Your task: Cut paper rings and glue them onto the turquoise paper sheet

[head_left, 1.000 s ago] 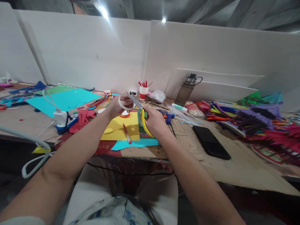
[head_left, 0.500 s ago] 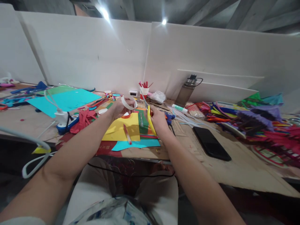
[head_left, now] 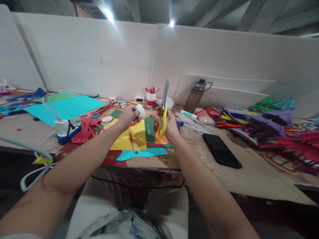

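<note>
My left hand [head_left: 132, 116] is closed around a white ring-shaped band [head_left: 141, 112] that looks like paper, held above the yellow sheet [head_left: 122, 141]. In my right hand [head_left: 169, 124] are scissors [head_left: 163, 116] with yellow and red handles, their blades together and pointing up. The blades stand apart from the ring, to its right. Beneath the hands, a red pen [head_left: 133, 142] lies across the yellow sheet and a blue paper piece [head_left: 144, 153]. A green sheet [head_left: 151, 128] lies between my hands.
A paper cup [head_left: 151, 99] holding red sticks stands at the back, left of a grey bottle [head_left: 195, 96]. To the right are a black phone [head_left: 221, 151] and bundles of colourful craft strips [head_left: 231, 119]. Red strips [head_left: 87, 129] and a large blue sheet [head_left: 67, 108] lie left.
The scissors have swung more upright, their blades moving away from the ring. My left hand has turned the ring and shifted slightly lower.
</note>
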A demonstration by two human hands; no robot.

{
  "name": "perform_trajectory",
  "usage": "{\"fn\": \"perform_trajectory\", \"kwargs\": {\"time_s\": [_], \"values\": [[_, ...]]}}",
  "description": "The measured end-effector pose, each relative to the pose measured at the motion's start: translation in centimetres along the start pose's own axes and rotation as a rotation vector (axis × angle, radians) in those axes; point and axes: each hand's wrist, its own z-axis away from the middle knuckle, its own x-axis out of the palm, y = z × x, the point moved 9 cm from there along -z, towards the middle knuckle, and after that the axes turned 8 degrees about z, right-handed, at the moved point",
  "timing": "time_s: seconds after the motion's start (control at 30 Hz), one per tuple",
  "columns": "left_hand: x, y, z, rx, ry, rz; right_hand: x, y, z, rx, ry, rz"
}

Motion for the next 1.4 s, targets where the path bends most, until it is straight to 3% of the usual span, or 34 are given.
{"fn": "perform_trajectory", "kwargs": {"time_s": [0.2, 0.53, 0.8, 1.0, 1.1, 1.17, 1.4], "values": [[0.1, 0.2, 0.7, 0.046, 0.058, -0.172, 0.9, -1.3, 0.4, 0.003, -0.056, -0.068], [1.2, 1.1, 1.3, 0.053, 0.004, -0.114, 1.0, -1.4, 0.7, 0.025, -0.066, -0.124], [1.7, -0.3, 1.1, -0.031, -0.067, -0.077, 1.3, -0.6, 0.4, 0.037, -0.098, -0.103], [1.4, 3.0, 1.7, 0.417, 0.012, -0.403, 1.0, -0.5, 0.3, 0.042, -0.077, -0.107], [1.8, 3.5, 2.2, 0.494, 0.005, -0.4, 1.3, -0.8, 0.5, 0.016, -0.11, -0.127], [1.8, 3.4, 2.1, 0.46, -0.002, -0.302, 1.5, -1.0, 0.5, 0.004, -0.121, -0.164], [2.0, 1.7, 1.2, 0.141, -0.11, 0.21, 0.8, -0.8, 0.2, 0.06, -0.035, -0.255]]}}
